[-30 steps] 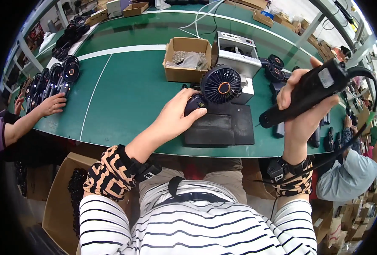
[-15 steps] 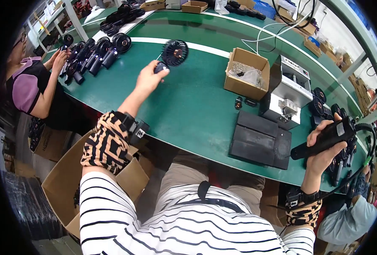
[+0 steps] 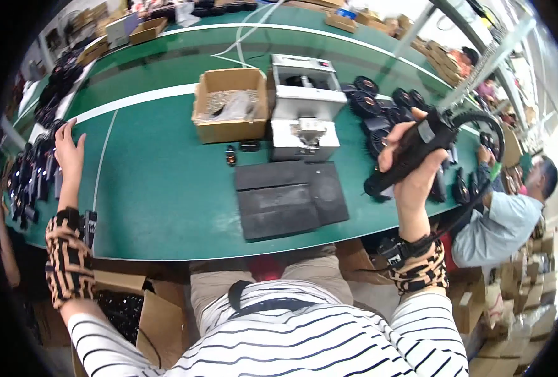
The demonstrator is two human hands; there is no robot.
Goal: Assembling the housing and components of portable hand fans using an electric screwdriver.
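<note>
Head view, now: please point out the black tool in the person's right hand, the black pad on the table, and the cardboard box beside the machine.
Black tool (image 3: 412,151): head view, middle of its body.
Black pad (image 3: 285,199): head view, its top surface.
Cardboard box (image 3: 232,131): head view, its front wall.

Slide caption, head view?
Right hand grips a black corded tool; left hand open near handheld fans on green table.

pale label (image 3: 426,132) on our black tool (image 3: 411,152), white mark (image 3: 394,259) on our right wrist device (image 3: 389,247), neither legible to us
</note>
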